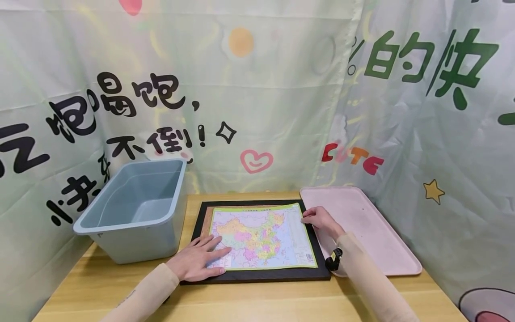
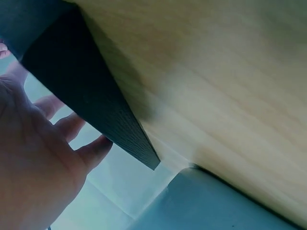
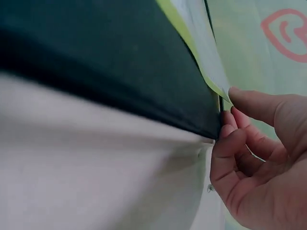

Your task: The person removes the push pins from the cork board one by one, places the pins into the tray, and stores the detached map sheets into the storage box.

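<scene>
A map sheet (image 1: 257, 237) with a yellow-green border lies over a black-framed board (image 1: 265, 275); a brown strip of the board (image 1: 207, 220) shows along the sheet's left side. My left hand (image 1: 195, 259) rests with spread fingers on the sheet's lower left corner and the frame. From below, the left wrist view shows that hand (image 2: 38, 148) at the edge of the dark frame (image 2: 81, 86). With thumb and finger, my right hand (image 1: 322, 221) pinches the sheet's right edge. The right wrist view has the thumb on the map's border (image 3: 211, 79), slightly lifted off the frame.
A blue-grey plastic bin (image 1: 137, 228) stands to the left of the board. To the right lies a pink tray (image 1: 374, 237), under my right forearm. Printed curtains (image 1: 257, 98) hang behind and beside the wooden table (image 1: 257, 304).
</scene>
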Demonstrator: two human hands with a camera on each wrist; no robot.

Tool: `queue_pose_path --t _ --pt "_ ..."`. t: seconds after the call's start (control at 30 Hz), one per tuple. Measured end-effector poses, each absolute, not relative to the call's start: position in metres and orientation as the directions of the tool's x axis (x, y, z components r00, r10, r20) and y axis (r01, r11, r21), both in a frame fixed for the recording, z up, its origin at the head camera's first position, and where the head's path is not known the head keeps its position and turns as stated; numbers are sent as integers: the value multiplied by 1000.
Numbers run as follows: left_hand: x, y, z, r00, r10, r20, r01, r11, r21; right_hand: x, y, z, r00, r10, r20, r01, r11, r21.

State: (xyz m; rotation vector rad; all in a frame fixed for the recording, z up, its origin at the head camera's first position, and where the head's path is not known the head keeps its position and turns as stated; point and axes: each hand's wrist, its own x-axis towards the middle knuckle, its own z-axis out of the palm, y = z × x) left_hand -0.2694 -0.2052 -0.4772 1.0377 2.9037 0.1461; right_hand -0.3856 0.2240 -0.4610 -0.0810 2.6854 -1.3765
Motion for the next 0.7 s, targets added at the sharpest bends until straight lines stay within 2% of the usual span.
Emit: queue_pose_path --t 0.27,0.7 --pt "-270 -203 -472 -771 636 -28 626 765 147 -376 217 -452 -982 -109 -152 82 476 -875" --pt "-264 -195 -467 -819 570 -65 543 807 232 -368 217 -455 -975 -149 -164 82 446 -891"
